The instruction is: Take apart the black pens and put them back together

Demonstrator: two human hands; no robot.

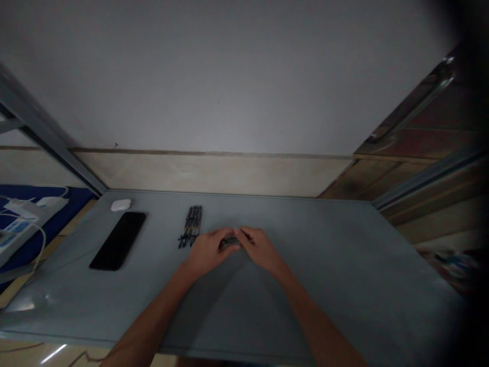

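Note:
My left hand (208,251) and my right hand (260,247) meet over the middle of the grey table (344,255). Together they pinch a small dark pen-like object (229,241) between their fingertips; most of it is hidden by the fingers. Just to the left of my left hand lies a row of several dark pens (191,226), side by side on the table.
A black phone (118,240) lies face up at the table's left, with a white earbud case (120,205) behind it. A white power strip with cables (23,214) sits off the left edge. A wall runs behind the table, a wooden door at right.

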